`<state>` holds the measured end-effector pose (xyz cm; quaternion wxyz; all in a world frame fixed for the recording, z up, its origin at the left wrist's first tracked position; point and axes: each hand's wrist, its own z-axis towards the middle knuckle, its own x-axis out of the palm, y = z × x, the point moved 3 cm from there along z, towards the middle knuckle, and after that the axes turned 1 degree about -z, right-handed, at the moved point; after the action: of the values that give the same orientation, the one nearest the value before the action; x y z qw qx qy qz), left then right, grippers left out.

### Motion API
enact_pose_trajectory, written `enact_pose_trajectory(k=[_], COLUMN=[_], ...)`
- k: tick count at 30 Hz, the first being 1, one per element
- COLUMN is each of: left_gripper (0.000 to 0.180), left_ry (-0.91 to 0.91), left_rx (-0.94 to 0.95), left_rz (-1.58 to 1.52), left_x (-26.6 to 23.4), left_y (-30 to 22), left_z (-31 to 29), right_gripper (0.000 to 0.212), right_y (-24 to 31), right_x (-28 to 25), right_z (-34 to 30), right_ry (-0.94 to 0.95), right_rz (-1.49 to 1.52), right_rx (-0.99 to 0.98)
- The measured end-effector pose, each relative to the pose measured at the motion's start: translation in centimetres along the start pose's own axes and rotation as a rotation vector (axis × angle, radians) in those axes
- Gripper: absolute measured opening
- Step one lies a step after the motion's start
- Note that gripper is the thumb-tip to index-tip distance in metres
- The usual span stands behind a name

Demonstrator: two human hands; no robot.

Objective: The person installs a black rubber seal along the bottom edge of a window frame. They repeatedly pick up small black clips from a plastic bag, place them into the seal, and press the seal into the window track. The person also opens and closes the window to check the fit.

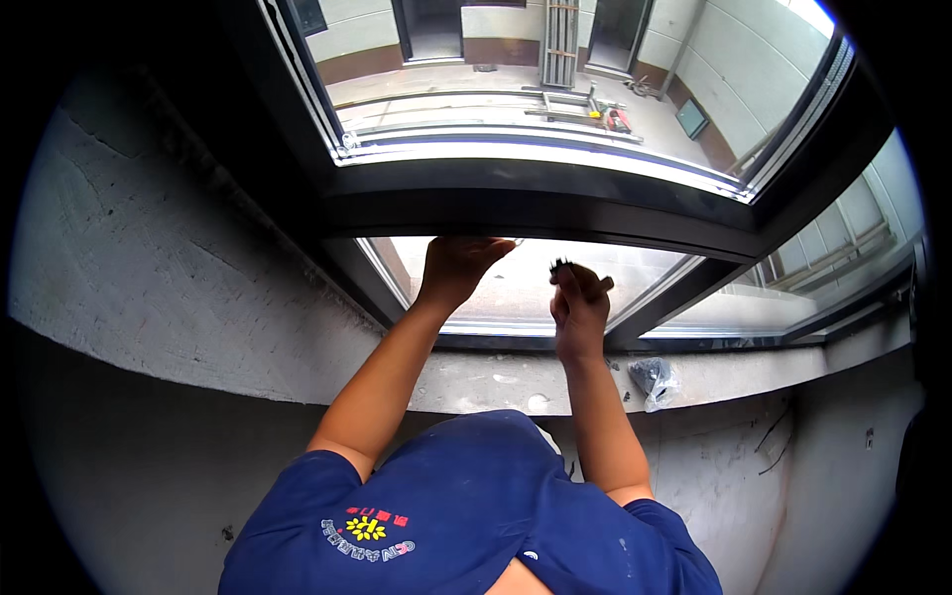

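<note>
My left hand (458, 268) reaches up to the underside of the dark window crossbar (535, 213). Its thumb and fingers come together, with a small pale tip showing at their end; what they hold, if anything, I cannot make out. To the right and slightly lower, my right hand (581, 302) is raised in front of the lower glass pane (496, 288). Closed fingers grip a small black toothed piece (561, 268), which sticks up above the fingertips. The rest of that piece is hidden in the hand.
A clear plastic bag with dark contents (654, 382) lies on the concrete sill (476, 382), right of my right forearm. Rough grey wall (178, 238) borders the window on the left. Beyond the upper pane (476, 99), metal frames and tools (585, 107) lie on the ground.
</note>
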<state>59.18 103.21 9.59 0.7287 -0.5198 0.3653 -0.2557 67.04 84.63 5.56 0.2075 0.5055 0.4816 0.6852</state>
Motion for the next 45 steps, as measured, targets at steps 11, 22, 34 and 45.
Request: enact_pose_trajectory(k=[11, 22, 34, 45], left_gripper=[0.027, 0.025, 0.027, 0.027], left_ry=[-0.008, -0.008, 0.032, 0.081], left_rx=[0.062, 0.084, 0.09, 0.211], left_rz=[0.016, 0.096, 0.03, 0.198], left_x=[0.1, 0.0, 0.1, -0.2], left_y=[0.3, 0.2, 0.4, 0.3], left_z=[-0.1, 0.1, 0.6, 0.9], right_gripper=[0.015, 0.018, 0.027, 0.009], right_y=[1.1, 1.3, 0.8, 0.4], right_x=[4.5, 5.3, 4.3, 4.1], right_z=[1.4, 2.5, 3.4, 3.8], right_ry=[-0.143, -0.176, 0.029, 0.034], right_rz=[0.039, -0.263, -0.155, -0.068], right_rx=[-0.069, -0.161, -0.049, -0.055])
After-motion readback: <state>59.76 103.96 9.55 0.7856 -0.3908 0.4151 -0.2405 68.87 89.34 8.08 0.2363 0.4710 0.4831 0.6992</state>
